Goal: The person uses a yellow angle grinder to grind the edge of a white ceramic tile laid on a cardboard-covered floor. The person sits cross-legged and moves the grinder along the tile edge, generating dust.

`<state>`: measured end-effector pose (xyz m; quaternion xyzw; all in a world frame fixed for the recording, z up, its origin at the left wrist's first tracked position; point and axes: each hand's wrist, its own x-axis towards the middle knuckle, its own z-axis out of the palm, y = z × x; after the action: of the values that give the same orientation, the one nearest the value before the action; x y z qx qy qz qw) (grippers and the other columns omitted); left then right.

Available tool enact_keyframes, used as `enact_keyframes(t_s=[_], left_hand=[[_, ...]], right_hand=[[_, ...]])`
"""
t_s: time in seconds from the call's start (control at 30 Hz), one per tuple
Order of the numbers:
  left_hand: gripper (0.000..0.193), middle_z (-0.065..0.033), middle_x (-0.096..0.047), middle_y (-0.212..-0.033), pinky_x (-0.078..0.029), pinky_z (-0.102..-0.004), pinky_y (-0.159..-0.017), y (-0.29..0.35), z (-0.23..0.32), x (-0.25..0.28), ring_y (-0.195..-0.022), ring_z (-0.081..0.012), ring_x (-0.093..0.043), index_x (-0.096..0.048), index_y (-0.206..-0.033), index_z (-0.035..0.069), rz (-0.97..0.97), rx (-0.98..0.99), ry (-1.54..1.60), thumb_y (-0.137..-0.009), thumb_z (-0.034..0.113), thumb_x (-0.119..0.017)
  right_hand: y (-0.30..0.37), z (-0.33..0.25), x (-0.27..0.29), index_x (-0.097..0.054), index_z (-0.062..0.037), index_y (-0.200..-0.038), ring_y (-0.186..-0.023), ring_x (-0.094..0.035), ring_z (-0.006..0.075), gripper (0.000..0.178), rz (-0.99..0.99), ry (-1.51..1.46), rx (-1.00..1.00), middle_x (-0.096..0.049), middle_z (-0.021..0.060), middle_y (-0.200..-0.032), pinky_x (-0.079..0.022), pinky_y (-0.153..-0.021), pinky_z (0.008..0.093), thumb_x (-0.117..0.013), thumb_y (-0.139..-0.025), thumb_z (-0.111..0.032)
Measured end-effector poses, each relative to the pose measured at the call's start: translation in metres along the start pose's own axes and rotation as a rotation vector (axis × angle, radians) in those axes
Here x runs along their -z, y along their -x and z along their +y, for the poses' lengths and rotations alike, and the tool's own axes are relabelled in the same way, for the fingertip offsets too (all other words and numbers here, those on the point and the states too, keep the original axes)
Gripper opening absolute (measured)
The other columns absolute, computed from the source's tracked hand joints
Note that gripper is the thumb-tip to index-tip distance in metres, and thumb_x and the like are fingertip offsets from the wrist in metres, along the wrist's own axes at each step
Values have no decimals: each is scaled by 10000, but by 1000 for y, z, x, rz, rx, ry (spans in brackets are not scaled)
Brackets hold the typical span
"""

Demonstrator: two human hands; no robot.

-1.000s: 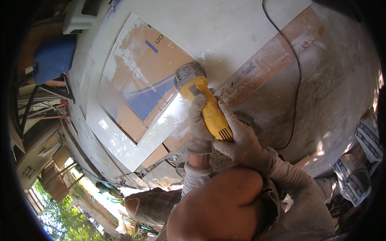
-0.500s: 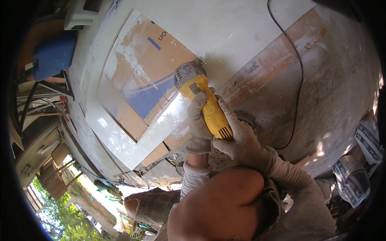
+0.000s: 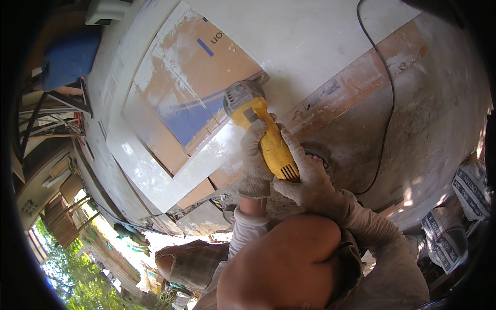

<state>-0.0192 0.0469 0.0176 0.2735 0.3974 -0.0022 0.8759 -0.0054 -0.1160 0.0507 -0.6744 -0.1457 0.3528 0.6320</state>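
Observation:
A yellow angle grinder (image 3: pixel 268 137) with a grey head is held in both my gloved hands, its head pointing away from me. My left hand (image 3: pixel 254 160) wraps round the near side of its body, just behind the head. Round the rear of the body closes my right hand (image 3: pixel 309 175). The grinder's head lies over the edge of a large white panel (image 3: pixel 289 39), by a corner of its rectangular opening. Through that opening brown cardboard (image 3: pixel 227 64) with a blue print shows. Whether the disc touches the panel is hidden beneath the head.
A black cable (image 3: pixel 388 98) curves across the floor on the right. A dusty cardboard strip (image 3: pixel 361 75) runs alongside the panel. Printed bags (image 3: pixel 445 240) stand at the lower right, and a blue container (image 3: pixel 70 59) sits at the upper left. My bent knee (image 3: pixel 279 258) is close below my hands.
The view has shifted slightly, so the panel and cardboard sit a little differently against the grinder. Both hands keep the same grip.

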Motion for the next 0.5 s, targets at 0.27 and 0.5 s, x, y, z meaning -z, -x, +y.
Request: enact_keyframes(t_s=[0.27, 0.5], left_hand=[[545, -120, -710, -1094, -640, -353, -871, 10, 3, 5, -972, -210, -727, -608, -1324, -15, 113, -86, -39, -964, 354, -787], [550, -127, -704, -1026, -638, -352, -820, 10, -3, 5, -915, -222, -725, -620, -1286, -26, 51, -18, 83, -961, 386, -785]], right_hand=[[-4, 0, -5, -182, 58, -1694, -1497, -468, 304, 984, -100, -140, -91, -454, 274, -1632, -355, -1224, 392, -733, -882, -21], [2, -9, 2, -214, 42, -1692, -1382, -584, 386, 1000, -74, 68, -75, -517, 315, -1551, -429, -1161, 424, -754, -855, -53]])
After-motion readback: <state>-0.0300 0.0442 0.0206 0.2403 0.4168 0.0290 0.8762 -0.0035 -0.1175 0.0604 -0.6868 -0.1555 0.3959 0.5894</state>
